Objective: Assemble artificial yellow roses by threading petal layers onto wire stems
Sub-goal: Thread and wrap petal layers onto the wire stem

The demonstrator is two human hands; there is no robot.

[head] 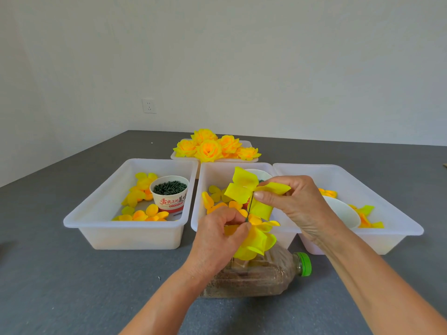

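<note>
My left hand grips a half-built yellow rose with its thin green wire stem pointing up. My right hand pinches a flat yellow petal layer at the top of the stem; the wire passes through its middle. Both hands are above the front rim of the middle tub. Loose yellow and orange petals lie in that tub.
Left tub holds petals and a paper cup of dark green parts. Right tub holds petals and a white bowl. Finished roses sit on a tray behind. A green-capped bottle lies under my hands.
</note>
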